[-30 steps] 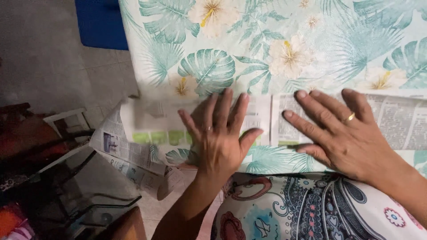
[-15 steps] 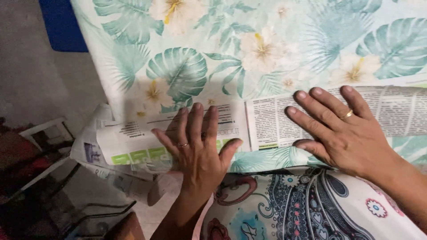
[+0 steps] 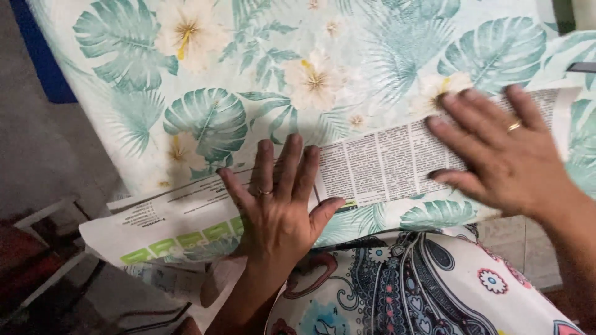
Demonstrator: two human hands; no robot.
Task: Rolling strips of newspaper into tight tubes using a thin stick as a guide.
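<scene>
Both hands, left hand (image 3: 279, 208) and right hand (image 3: 506, 155), press flat and released on the newspaper (image 3: 385, 164), whose unsupported seven-o'clock end could crease or tear.

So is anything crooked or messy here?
Yes. The newspaper lies slanted across the leafy tablecloth, and its left end hangs crumpled over the table edge. The left hand and right hand press flat on it.

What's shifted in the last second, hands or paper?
Both hands stay flat and open on the newspaper; nothing grasped or released. The left hand and right hand sit further apart, and the view has swung so the strip runs tilted. The leaf-print cloth is unchanged underneath.
</scene>
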